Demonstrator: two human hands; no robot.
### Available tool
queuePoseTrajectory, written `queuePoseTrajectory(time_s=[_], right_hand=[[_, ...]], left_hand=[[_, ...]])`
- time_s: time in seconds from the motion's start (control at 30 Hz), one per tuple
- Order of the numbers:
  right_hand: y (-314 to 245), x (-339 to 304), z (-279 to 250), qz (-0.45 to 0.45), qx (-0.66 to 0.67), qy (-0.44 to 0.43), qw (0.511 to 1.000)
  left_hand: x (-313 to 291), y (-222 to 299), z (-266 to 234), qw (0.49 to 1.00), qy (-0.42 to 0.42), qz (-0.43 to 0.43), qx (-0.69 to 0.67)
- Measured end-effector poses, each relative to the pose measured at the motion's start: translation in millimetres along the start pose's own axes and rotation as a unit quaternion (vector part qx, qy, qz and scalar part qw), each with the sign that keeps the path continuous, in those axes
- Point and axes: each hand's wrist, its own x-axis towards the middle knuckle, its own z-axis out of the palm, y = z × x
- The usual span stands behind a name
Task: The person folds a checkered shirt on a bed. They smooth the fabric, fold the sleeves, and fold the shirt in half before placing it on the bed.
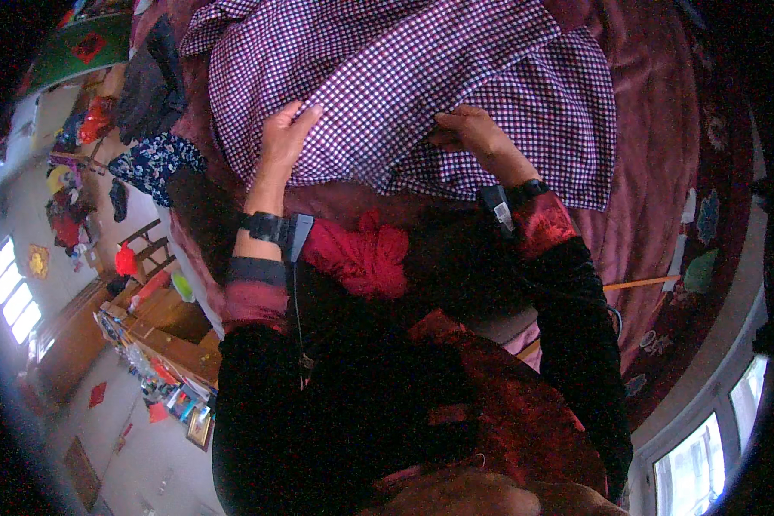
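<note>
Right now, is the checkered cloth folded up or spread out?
Spread out, but rumpled: the checkered cloth lies wide across the maroon bedcover, with creases; the left hand and right hand grip it.

The checked cloth (404,77) looks like thin woven fabric, matt and softly creased, while the maroon bedspread (654,129) under it has a plush, velvety nap with a faint sheen. The bunched red cloth (365,254) is rumpled and soft-looking — the boxes (299,237) on the wrist straps (265,227) resemble smooth plastic, and the brown cabinet (205,354) looks like lightly glossy wood
</note>
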Motion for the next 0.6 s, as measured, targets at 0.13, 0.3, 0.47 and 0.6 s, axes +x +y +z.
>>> queuePoseTrajectory(time_s=[0.13,0.3,0.47,0.6], right_hand=[[10,7,-4,-0.090,-0.047,-0.023,0.995],[4,-5,-2,-0.098,0.124,-0.044,0.986],[-19,-22,-1,-0.052,0.157,-0.031,0.986],[-25,-26,-6,-0.064,0.222,-0.015,0.973]], left_hand=[[-13,20,-13,0.996,-0.031,-0.018,-0.078],[-21,26,-13,0.994,-0.030,0.000,-0.109],[-18,23,-17,0.996,-0.032,-0.003,-0.087],[-16,21,-18,0.997,-0.041,-0.011,-0.057]])
